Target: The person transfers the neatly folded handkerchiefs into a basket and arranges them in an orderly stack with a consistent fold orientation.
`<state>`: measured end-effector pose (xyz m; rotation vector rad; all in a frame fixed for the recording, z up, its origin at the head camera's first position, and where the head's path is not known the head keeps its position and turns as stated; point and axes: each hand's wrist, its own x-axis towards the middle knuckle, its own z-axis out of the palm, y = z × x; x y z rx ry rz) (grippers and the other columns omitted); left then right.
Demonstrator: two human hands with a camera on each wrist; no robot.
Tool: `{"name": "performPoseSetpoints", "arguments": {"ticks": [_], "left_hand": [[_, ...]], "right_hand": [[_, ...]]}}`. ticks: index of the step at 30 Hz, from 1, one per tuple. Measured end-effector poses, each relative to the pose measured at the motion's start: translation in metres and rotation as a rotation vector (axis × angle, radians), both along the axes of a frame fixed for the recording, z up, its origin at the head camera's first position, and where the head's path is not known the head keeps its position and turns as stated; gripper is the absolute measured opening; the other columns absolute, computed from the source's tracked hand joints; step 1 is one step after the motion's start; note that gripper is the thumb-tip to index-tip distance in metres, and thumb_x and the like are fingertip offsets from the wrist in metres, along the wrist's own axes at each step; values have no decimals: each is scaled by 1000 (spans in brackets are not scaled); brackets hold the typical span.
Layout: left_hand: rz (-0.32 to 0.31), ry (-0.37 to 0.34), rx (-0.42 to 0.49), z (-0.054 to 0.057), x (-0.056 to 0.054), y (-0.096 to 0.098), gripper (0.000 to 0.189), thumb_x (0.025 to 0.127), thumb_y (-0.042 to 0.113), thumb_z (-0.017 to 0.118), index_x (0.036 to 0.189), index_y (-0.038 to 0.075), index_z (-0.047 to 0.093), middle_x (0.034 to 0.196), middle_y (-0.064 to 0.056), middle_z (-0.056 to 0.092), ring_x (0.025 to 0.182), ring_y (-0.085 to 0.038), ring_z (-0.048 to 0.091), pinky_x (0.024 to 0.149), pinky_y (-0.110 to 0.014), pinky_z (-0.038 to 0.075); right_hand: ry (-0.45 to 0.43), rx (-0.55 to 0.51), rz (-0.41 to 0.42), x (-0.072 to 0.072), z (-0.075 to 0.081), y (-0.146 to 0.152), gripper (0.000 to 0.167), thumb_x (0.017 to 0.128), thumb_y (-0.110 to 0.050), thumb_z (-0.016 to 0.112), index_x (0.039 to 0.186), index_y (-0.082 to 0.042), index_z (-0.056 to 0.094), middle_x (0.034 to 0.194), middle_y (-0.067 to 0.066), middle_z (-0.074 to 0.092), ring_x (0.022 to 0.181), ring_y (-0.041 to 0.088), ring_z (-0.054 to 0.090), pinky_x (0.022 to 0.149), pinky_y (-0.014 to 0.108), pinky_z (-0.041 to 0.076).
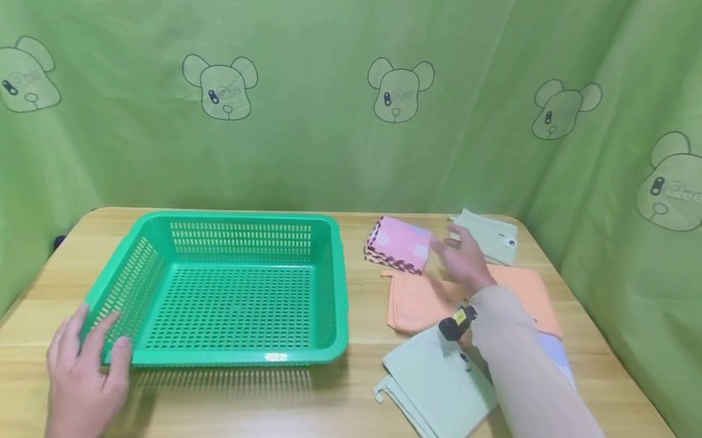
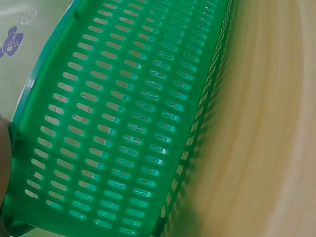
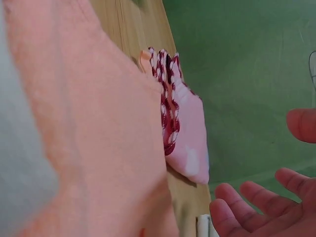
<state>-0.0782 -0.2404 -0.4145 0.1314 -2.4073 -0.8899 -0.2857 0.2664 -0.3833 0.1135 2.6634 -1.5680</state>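
At the front left corner of a green plastic basket, my left hand rests with fairly straight fingers over the rim. The left wrist view shows the slotted basket wall and only a sliver of that hand. My right hand hovers beside a folded pink towel with dark red and white edging. Spread fingers of the right hand hold nothing in the right wrist view. Behind it lies a light green towel. Orange towels lie under the forearm; a second light green towel is nearer.
A pale blue-purple cloth shows partly behind the right sleeve. The wooden table carries everything. A green curtain with bear-head outlines hangs round its back and sides.
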Motion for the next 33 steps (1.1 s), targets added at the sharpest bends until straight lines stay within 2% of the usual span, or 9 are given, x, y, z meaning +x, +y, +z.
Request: {"name": "performPoseSetpoints", "arguments": {"ticks": [7,10,14,16,18,20,23,26,33], "left_hand": [[-67,182,-58,-6,-5,-2,25,92,9,52,107,-8,64,124,-33,55,130,-47,35,115,-49,9],[-79,231,-60,-6,-5,-2,20,90,8,55,97,-7,67,115,-31,60,122,-47,42,115,-46,10],[-84,251,-61,-6,-5,-2,18,89,8,57,92,-6,68,109,-30,63,117,-47,45,115,-45,11],[-84,258,-65,-5,-5,-3,18,89,8,58,91,-6,69,108,-29,64,113,-47,48,115,-45,11],[-83,264,-68,-5,-6,-3,18,89,9,58,91,-5,69,107,-29,64,112,-43,49,115,-44,12],[-84,277,-70,-6,-7,-3,18,89,9,59,90,-5,70,106,-28,65,115,-27,51,115,-44,12],[-90,300,-72,-6,-9,-3,18,88,9,59,89,-5,70,103,-28,66,116,2,45,114,-44,13],[-94,315,-68,-7,-10,-3,18,88,9,59,88,-5,71,101,-28,66,114,18,34,114,-44,14],[-98,336,-59,-9,-11,-3,18,87,9,59,88,-6,70,99,-28,66,115,18,35,114,-44,13]], "right_hand": [[-84,-75,2,-12,-12,6,73,100,-32,50,154,-7,8,147,30,32,127,45,42,102,52,40],[-109,-112,-11,-17,-17,8,73,100,-30,51,154,-7,8,119,25,53,97,33,59,85,43,51],[-142,-132,-36,-24,-22,8,72,100,-29,51,155,-9,9,88,9,53,58,12,46,58,28,48],[-161,-129,-46,-27,-23,7,72,100,-29,51,155,-9,9,99,13,55,62,13,48,59,27,47],[-189,-162,-53,-30,-23,5,74,99,-29,51,155,-8,7,124,21,49,82,22,56,73,32,51],[-220,-197,-64,-32,-24,3,75,99,-28,51,155,-7,5,144,27,33,108,34,54,89,40,49],[-250,-267,-88,-34,-25,0,75,99,-25,50,154,-4,2,155,28,14,130,44,38,102,47,42],[-255,-299,-108,-35,-26,-5,72,100,-21,49,153,0,4,156,27,12,131,43,38,103,44,41],[-250,-288,-146,-39,-29,-15,66,100,-20,49,153,-1,14,156,20,21,105,22,53,95,35,48]]}}
